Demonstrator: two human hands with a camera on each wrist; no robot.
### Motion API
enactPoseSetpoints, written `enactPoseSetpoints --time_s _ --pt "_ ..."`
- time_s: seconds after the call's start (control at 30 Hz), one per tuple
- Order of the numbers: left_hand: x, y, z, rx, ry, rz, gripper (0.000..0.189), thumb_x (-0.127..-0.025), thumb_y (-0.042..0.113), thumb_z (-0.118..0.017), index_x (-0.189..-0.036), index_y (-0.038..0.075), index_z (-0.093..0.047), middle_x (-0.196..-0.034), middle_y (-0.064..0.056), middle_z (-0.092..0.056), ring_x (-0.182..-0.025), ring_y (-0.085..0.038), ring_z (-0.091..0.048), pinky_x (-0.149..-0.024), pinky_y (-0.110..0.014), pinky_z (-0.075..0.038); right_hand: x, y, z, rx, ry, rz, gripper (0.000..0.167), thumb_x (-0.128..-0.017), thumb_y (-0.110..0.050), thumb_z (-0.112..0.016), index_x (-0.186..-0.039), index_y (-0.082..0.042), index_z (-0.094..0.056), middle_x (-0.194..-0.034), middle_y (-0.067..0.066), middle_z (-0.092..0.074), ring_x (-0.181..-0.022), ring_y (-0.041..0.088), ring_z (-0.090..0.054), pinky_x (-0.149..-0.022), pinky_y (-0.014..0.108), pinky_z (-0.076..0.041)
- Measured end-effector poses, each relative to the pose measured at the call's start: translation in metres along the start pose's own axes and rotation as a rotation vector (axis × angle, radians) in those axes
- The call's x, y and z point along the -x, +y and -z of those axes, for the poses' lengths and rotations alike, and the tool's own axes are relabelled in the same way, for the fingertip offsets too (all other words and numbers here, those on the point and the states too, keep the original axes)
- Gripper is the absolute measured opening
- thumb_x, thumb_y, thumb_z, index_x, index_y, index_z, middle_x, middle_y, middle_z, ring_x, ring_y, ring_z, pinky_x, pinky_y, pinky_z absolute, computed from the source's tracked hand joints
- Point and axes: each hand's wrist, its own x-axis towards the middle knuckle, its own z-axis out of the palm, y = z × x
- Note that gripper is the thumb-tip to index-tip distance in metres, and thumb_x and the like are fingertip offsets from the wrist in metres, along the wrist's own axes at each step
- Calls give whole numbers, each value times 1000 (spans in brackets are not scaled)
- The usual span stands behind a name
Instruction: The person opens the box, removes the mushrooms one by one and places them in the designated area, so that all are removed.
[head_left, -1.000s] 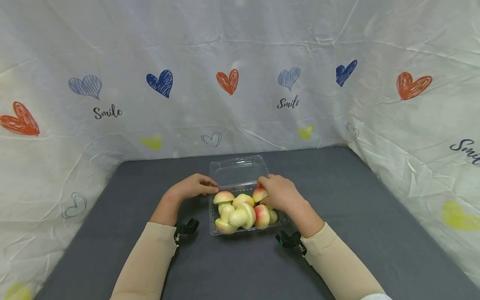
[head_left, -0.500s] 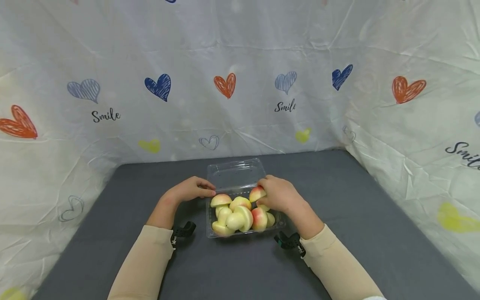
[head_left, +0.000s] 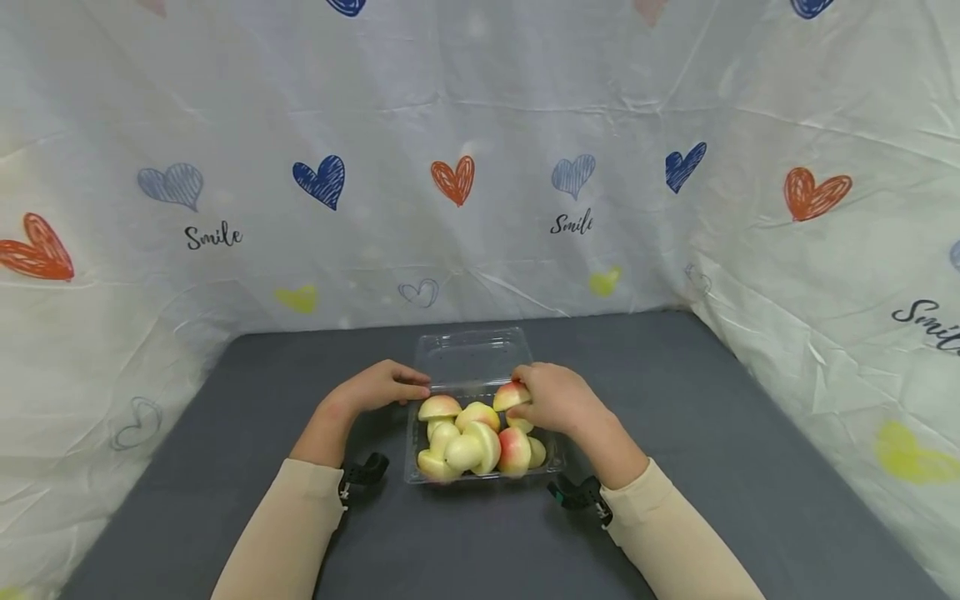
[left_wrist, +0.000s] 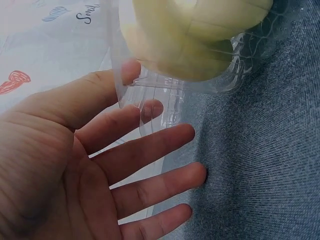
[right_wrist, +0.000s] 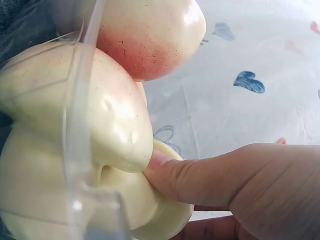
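Observation:
Several toy mushrooms (head_left: 465, 452), pale yellow with pink-flushed caps, lie heaped in a clear plastic clamshell box (head_left: 487, 477). Its lid (head_left: 472, 357) lies folded back on the far side. My right hand (head_left: 558, 400) grips a mushroom (head_left: 511, 397) at the box's back right corner. In the right wrist view, the thumb (right_wrist: 192, 177) presses against that mushroom's stem, and the other fingers are mostly hidden behind it. My left hand (head_left: 382, 386) is at the back left corner. Its spread fingers (left_wrist: 150, 150) and thumb touch the clear plastic near the hinge, holding no mushroom.
The box stands on a dark grey table (head_left: 480, 542). A white cloth (head_left: 480, 108) printed with hearts and "Smile" hangs behind and at the sides. Black straps (head_left: 365, 471) with small devices sit on both wrists.
The mushroom in my right hand has shifted slightly left and settled among the others. My left hand stays at the box's corner. The head view has tilted up a little.

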Motion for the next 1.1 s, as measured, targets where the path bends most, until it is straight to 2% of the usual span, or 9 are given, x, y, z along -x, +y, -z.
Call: enactPoseSetpoints --time_s 0.33,0.57,0.73,0.87,1.1 --pt "-3 -1 -6 -15 6 18 46 -99 40 -69 -137 13 -69 -139 -13 -63 -104 -24 -68 -98 -51 -53 4 4 1 18 14 21 43 -87 -35 -82 -120 -10 -71 -90 -5 -66 -74 14 -57 -65 36 -50" --pt "-1 -3 -2 -15 15 20 46 -99 41 -69 -137 15 -69 -139 -12 -63 -104 -23 -68 -98 -51 -52 3 4 5 -12 12 24 38 -87 -31 -79 -118 -11 -71 -84 -7 -62 -69 13 -53 -63 34 -47" --pt "0 -3 1 -22 24 36 46 -99 41 -69 -137 15 -69 -138 -11 -64 -103 -22 -67 -99 -52 -52 2 2 7 -24 13 46 37 -88 -27 -77 -119 -10 -71 -86 -7 -63 -70 14 -53 -63 33 -47" --pt "0 -2 1 -22 15 24 48 -99 42 -69 -138 14 -68 -138 -12 -63 -104 -23 -67 -99 -52 -52 3 3 11 -41 0 28 38 -89 -27 -78 -123 -10 -71 -91 -6 -65 -73 14 -54 -66 34 -49" --pt "0 0 -1 -19 12 8 47 -100 39 -68 -139 12 -68 -139 -14 -63 -104 -23 -68 -98 -51 -53 7 9 17 -125 -24 46 35 -94 -23 -76 -125 -11 -69 -100 -6 -66 -82 12 -57 -74 36 -51"
